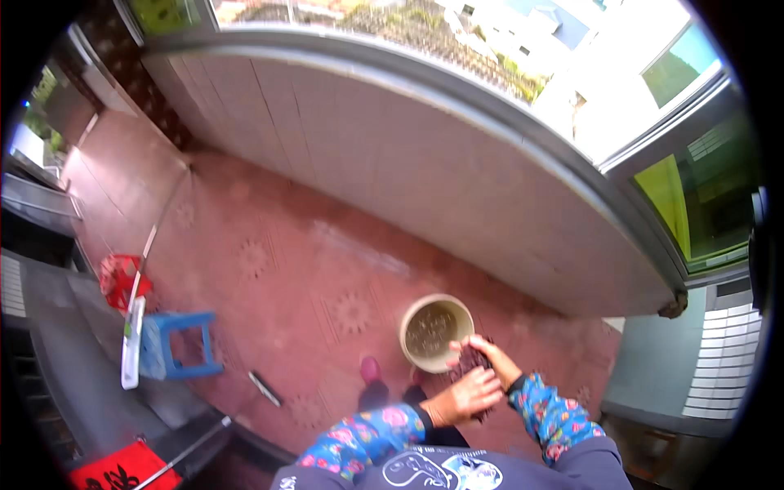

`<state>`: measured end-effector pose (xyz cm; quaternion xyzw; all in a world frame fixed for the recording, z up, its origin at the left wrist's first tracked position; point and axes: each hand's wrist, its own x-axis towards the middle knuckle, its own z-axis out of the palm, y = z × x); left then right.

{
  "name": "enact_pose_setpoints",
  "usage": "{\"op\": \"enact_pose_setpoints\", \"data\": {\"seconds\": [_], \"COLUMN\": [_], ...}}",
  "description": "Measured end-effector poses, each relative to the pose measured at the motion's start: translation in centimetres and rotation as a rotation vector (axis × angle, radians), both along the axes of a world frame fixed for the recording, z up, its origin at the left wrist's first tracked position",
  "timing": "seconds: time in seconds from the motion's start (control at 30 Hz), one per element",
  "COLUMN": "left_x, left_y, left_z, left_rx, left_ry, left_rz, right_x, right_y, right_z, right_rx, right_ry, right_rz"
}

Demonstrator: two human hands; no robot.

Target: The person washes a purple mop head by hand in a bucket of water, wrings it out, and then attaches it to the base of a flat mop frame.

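Note:
Between my two hands is a dark maroon, shaggy cloth, bunched up. My right hand grips it from the far side, fingers curled over its upper end. Pressed against its near side is my left hand, which covers part of it. A bit of the cloth hangs out below the hands. Just beyond them stands a cream plastic bucket on the floor, holding murky water with bright specks or bubbles on its surface. The cloth overlaps the bucket's near rim in view.
A blue plastic stool stands at the left, with a white flat mop against it and a red plastic basket behind. A dark, narrow object lies on the red tiled floor. Ahead runs a panelled wall below an open window.

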<state>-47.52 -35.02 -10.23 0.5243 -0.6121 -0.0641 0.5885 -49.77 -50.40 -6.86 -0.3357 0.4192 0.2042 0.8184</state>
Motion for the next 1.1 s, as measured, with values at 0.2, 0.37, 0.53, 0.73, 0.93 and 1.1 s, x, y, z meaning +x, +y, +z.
{"op": "enact_pose_setpoints", "data": {"seconds": [0.2, 0.37, 0.53, 0.73, 0.93, 1.1], "left_x": [1.1, 2.5, 1.6, -0.9, -3.4, -4.7], "left_y": [-0.4, -2.2, -4.8, -8.0, -11.2, -11.9], "left_z": [3.7, 4.2, 8.1, 9.5, 10.3, 8.2], "left_rx": [-0.062, -0.041, 0.115, 0.205, 0.172, 0.343], "left_ry": [0.024, -0.222, -0.413, -0.561, -0.653, -0.624], "left_rz": [-0.039, 0.069, 0.204, 0.342, 0.403, 0.362], "right_x": [2.2, 5.5, 7.8, 7.7, 6.5, 5.5], "right_y": [-0.2, -1.9, -3.6, -5.5, -6.2, -5.4], "right_z": [3.6, 4.7, 3.5, 7.3, 7.6, 6.8], "right_rx": [-0.079, -0.201, -0.438, -0.451, -0.522, -0.587], "right_ry": [-0.155, -0.269, -0.295, -0.598, -0.760, -0.837], "right_rz": [0.130, 0.293, 0.625, 0.909, 1.111, 1.176]}}
